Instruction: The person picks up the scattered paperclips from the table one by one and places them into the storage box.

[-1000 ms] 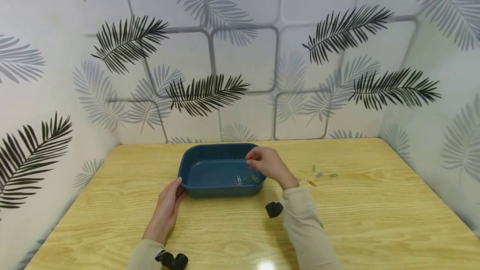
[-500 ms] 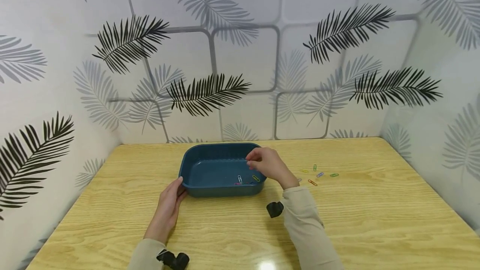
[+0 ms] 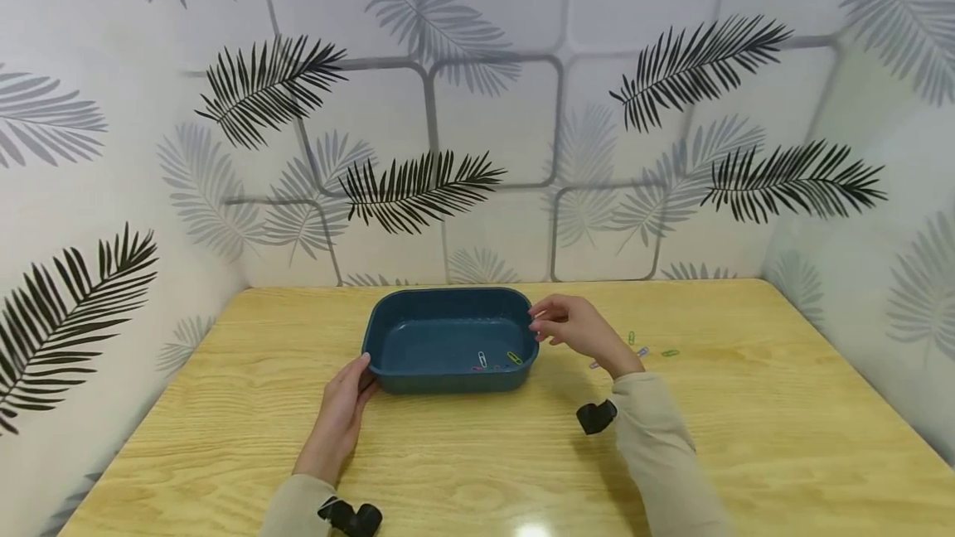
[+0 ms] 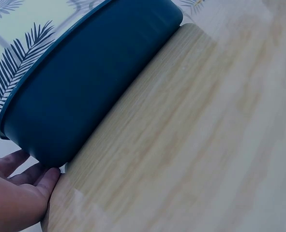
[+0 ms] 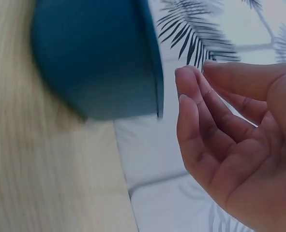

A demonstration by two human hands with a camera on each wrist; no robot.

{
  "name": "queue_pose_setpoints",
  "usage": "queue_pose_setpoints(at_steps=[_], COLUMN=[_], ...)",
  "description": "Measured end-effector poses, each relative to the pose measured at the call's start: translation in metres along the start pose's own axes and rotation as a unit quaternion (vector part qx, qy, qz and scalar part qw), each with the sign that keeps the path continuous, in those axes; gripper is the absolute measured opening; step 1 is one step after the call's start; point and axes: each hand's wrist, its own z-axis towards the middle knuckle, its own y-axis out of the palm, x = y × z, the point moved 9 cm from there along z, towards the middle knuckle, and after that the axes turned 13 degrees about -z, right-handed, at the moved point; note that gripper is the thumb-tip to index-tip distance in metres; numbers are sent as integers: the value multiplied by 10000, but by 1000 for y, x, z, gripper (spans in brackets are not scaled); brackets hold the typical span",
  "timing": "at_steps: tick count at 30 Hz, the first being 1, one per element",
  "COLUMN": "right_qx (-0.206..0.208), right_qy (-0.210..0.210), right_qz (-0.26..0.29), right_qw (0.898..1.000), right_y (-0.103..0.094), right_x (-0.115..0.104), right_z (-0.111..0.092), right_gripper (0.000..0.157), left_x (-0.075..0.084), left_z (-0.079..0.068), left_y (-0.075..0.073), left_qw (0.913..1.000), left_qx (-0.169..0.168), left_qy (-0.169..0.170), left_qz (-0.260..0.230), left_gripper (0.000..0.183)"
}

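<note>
1. Head cam: bright, even light; white glare spot on table (image 3: 462, 454), bottom ctr; wallpaper (image 3: 496, 118) cooler-toned up top.
2. Soft shadow beside R sleeve (image 3: 660, 437); paper clips (image 3: 515, 358) too small/soft for detail.
3. L wrist cam: dimmer, bluish; blue tray's (image 4: 89, 77) side v. dark, table hazy.
4. R wrist cam: tray + table blurry, R hand (image 5: 239, 140) sharper.

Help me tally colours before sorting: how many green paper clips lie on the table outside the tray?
2 visible: the inner green clip right of the right hand, and the outer green clip farther right. The right hand may hide others.
</note>
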Motion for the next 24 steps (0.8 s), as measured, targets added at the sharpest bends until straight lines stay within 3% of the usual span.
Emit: queue_pose_setpoints(at_steps=[13, 21, 24], right_qx=[406, 695, 743], right_qy=[322, 609, 840], right_qz=[-1053, -2211, -2384], right_qw=[9931, 9709, 9647], right_y=[-47, -83, -93], right_x=[50, 79, 90], right_z=[-30, -56, -63], right_gripper=[24, 21, 21], left_x=[-3, -2, -1], left_z=[0, 0, 0], left_y=[1, 1, 1], left_qw=[10000, 10000, 10000], left_qx=[-25, -2, -5], left_qy=[-11, 19, 16], left_qz=[-65, -54, -37], left_gripper=[56, 56, 57])
